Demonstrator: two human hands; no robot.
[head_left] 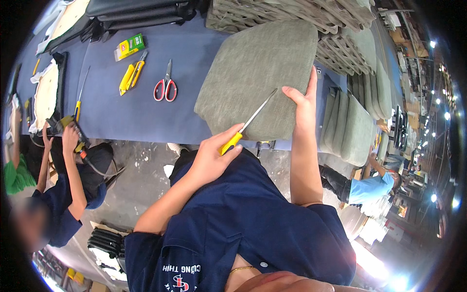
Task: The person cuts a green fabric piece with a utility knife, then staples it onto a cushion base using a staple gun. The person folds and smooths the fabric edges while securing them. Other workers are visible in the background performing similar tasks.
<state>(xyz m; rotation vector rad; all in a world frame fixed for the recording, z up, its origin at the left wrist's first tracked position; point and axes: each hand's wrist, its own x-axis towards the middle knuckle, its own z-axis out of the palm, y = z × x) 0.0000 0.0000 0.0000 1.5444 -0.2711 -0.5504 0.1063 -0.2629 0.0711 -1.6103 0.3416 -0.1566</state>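
Note:
A grey-green fabric seat cushion with rounded corners is in front of me at the table's near edge. My right hand grips its right side, the thumb on the fabric face and the fingers partly hidden at the edge. In my closed left hand is a screwdriver with a yellow-and-black handle. Its long shaft slants up to the right over the cushion, and the tip lies at the fabric close to my right thumb. Whether the tip presses in, I cannot tell.
On the blue table lie red-handled scissors, yellow utility knives and a green-yellow box. Stacked grey-green covers and cushions stand far and right. At left a co-worker holds a power tool beside another screwdriver.

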